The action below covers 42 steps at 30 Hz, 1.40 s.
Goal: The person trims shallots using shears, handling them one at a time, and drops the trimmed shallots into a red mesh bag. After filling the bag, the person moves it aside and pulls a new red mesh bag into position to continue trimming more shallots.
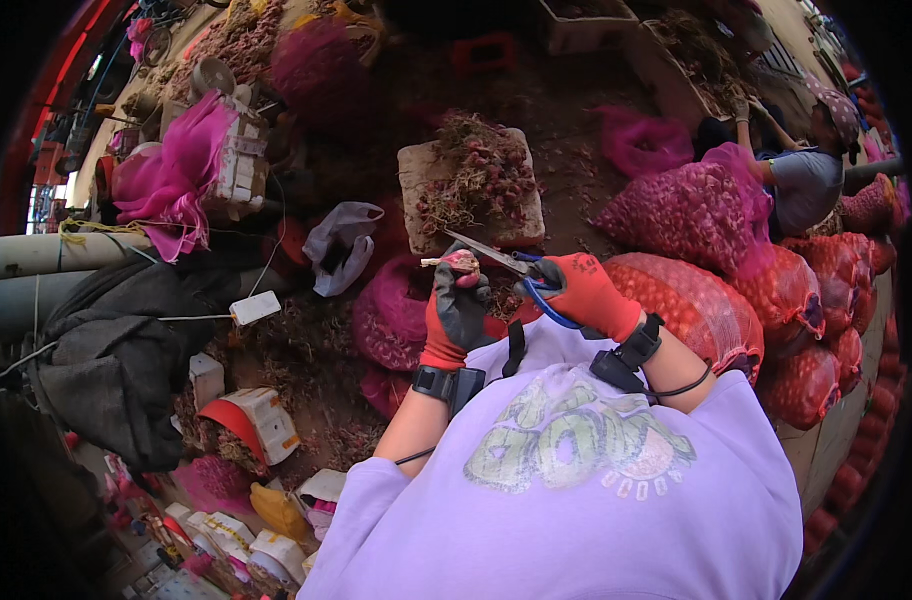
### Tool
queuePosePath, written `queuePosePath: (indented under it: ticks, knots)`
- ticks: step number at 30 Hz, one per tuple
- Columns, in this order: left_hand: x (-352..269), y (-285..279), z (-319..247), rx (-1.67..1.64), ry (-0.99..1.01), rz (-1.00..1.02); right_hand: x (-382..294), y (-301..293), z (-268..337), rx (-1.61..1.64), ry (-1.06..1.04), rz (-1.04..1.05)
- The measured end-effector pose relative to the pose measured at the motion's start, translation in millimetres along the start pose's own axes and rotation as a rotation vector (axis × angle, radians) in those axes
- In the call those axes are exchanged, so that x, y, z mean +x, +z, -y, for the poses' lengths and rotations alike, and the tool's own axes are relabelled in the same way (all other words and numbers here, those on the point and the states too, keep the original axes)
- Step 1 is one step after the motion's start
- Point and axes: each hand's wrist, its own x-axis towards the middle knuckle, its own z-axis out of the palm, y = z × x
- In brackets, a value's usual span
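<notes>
My left hand [459,311], in a red glove with a dark grey coating, grips a purple-red shallot-like bulb [465,268] with a short dry stalk that points left. My right hand [587,294], in a matching glove, holds scissors [546,298] by their blue handles. The steel blades reach up and left, apart at the tips, just above the bulb. Whether a blade touches it, I cannot tell. Beyond my hands, a pale foam block [418,180] bears a heap of bulbs with dried stalks [486,169].
Full red mesh sacks [681,304] lie at my right, below a pink net bag of bulbs [673,214]. A co-worker [805,184] sits beyond them. To my left are a plastic bag [343,247], a pink net [388,315], a white power strip [255,307] on a cord, and dark cloth [118,360].
</notes>
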Motion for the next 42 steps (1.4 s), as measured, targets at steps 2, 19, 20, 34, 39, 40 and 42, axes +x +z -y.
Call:
queuePosePath:
  ticks: [2, 19, 20, 34, 39, 40, 42]
  knots:
    - [0.2, 4.2, -4.0, 0.138, 0.116, -0.032, -10.2, -3.6, -11.8, -0.085, -0.001, 0.053]
    - [3.8, 6.9, -8.2, 0.2, 0.077, 0.01, -23.3, 4.5, -27.7, -0.127, 0.062, 0.075]
    - [4.1, 6.9, -8.2, 0.215, 0.09, 0.026, -22.9, 4.2, -28.5, -0.142, 0.062, 0.076]
    - [-12.5, 13.0, -31.3, 0.183, -0.419, 0.05, 1.2, -32.6, -26.7, -0.043, 0.177, -0.205]
    - [-1.9, 13.7, -20.5, 0.163, -0.249, -0.008, 5.5, -14.3, -18.4, 0.303, 0.053, -0.03]
    - [0.0, 18.2, -19.4, 0.237, -0.174, -0.013, 5.1, -10.6, -17.3, 0.239, 0.056, 0.002]
    - [7.7, 22.0, -22.5, 0.24, -0.108, 0.025, 0.8, -13.0, -1.8, 0.141, 0.082, 0.082]
